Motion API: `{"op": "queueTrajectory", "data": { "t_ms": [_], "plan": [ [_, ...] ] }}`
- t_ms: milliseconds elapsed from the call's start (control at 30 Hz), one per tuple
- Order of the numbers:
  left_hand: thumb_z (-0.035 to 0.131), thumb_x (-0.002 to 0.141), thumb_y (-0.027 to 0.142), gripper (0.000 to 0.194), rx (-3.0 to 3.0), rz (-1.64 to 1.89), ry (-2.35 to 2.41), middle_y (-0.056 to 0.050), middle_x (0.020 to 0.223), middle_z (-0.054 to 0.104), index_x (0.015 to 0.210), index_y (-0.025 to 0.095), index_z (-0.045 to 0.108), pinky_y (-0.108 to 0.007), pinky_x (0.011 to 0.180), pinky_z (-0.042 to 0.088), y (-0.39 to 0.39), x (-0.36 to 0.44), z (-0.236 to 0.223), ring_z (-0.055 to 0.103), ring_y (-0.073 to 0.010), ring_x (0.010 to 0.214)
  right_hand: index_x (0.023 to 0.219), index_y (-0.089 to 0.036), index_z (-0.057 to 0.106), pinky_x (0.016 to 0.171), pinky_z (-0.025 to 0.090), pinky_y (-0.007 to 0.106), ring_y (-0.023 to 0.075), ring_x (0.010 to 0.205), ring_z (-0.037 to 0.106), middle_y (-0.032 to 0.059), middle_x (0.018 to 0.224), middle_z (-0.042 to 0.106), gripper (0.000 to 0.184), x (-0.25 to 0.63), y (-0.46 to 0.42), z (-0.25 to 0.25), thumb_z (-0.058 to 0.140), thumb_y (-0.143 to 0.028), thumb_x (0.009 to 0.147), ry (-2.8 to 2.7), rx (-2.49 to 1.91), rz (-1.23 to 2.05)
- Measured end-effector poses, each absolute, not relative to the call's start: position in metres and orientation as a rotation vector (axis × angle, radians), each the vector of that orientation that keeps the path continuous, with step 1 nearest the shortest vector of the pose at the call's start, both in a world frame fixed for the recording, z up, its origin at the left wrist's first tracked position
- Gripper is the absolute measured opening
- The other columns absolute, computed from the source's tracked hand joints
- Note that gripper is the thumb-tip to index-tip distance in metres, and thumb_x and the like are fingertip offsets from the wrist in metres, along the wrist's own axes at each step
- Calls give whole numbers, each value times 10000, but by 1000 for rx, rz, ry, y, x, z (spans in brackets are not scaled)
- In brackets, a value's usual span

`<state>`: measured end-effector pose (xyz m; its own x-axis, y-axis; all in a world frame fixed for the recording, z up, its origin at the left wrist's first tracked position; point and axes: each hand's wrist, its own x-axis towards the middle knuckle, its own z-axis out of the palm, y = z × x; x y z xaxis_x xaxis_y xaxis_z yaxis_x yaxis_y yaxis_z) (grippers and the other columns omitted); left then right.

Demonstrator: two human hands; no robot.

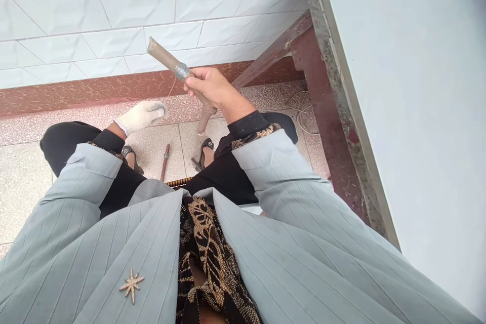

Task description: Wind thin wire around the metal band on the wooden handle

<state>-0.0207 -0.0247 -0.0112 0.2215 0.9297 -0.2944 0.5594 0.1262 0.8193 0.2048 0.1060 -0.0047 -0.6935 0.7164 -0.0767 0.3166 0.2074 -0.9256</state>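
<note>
My right hand [212, 92], bare, is closed around a brown stick [163, 57] held at a slant. Its upper end points toward the wall, and its lower end looks forked or bent. Just above my fingers, a band of grey wire [182, 71] is wound round the stick. From this band a thin copper-coloured wire [172, 88] runs down toward my left hand [141, 115]. That hand wears a white knitted glove, and its fingers are closed with thumb and forefinger pressed together at the wire's end. The pinch itself is partly hidden by the glove.
A reddish-brown rod [165, 162] with a grey band lies on the tiled floor [155, 144] between my shoes. Ahead stands a white tiled wall [144, 2]. To my right are a dark red wooden frame [322, 111], a white tabletop [417, 86] and a loose cable [301, 116].
</note>
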Motion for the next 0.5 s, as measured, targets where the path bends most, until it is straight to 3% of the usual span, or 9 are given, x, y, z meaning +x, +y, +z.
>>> {"op": "queueTrajectory", "data": {
  "t_ms": [100, 267, 400, 500],
  "plan": [
    [517, 963, 327, 282, 1707, 395, 1435, -31, 821, 683, 976, 147, 734, -297, 744, 472, -29, -16, -11, 595, -164, 747, 1062, -139, 710, 805, 496, 300, 205, 880, 621, 91, 950, 681, 121, 198, 104, -8, 657, -247, 1051, -2398, -1254, 1039],
    [482, 983, 363, 338, 1973, 205, 1581, -50, 875, 736, 947, 174, 760, -313, 779, 466, -30, -16, -5, 652, -206, 834, 1169, -122, 790, 870, 462, 352, 281, 1036, 662, 151, 1105, 740, 211, 192, 87, -7, 661, -177, 1012, -3020, -1240, 624],
    [519, 978, 349, 307, 2052, 104, 1675, -53, 916, 755, 987, 196, 785, -308, 796, 461, -26, -22, -7, 684, -217, 884, 1044, -189, 847, 771, 413, 310, 210, 862, 633, 52, 898, 738, 171, 193, 81, -10, 707, -164, 951, -3337, -867, 961],
    [540, 974, 332, 291, 1976, 166, 1677, -59, 970, 772, 1010, 188, 791, -317, 843, 483, -23, -28, -13, 697, -224, 946, 1091, -212, 866, 726, 393, 270, 158, 776, 590, -18, 813, 716, 213, 199, 89, -11, 729, -204, 929, -3242, -598, 1383]
  ]
}}
